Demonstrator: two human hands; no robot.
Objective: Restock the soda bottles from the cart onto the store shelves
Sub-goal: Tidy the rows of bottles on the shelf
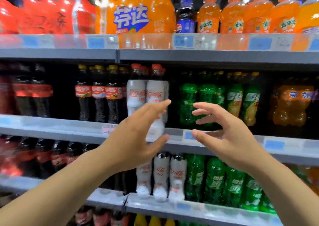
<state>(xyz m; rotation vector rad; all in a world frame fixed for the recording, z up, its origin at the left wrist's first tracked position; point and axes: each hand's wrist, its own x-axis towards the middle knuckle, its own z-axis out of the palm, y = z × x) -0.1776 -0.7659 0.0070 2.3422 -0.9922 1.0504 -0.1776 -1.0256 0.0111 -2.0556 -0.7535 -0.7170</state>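
Two white-label cola bottles [146, 94] with red caps stand at the front of the middle shelf [51, 127]. My left hand [138, 136] is raised just in front of them with fingers spread and holds nothing; whether it touches a bottle I cannot tell. My right hand [229, 136] hovers to the right, in front of the green soda bottles [215, 98], fingers loosely curved and empty. A dark gap [173, 105] lies between the white and the green bottles. The cart is out of view.
Orange soda packs [141, 13] and single orange bottles [241, 13] fill the top shelf. Dark cola bottles [98, 93] stand left on the middle shelf, orange ones [291, 101] far right. The lower shelf carries white [160, 175] and green bottles [224, 182].
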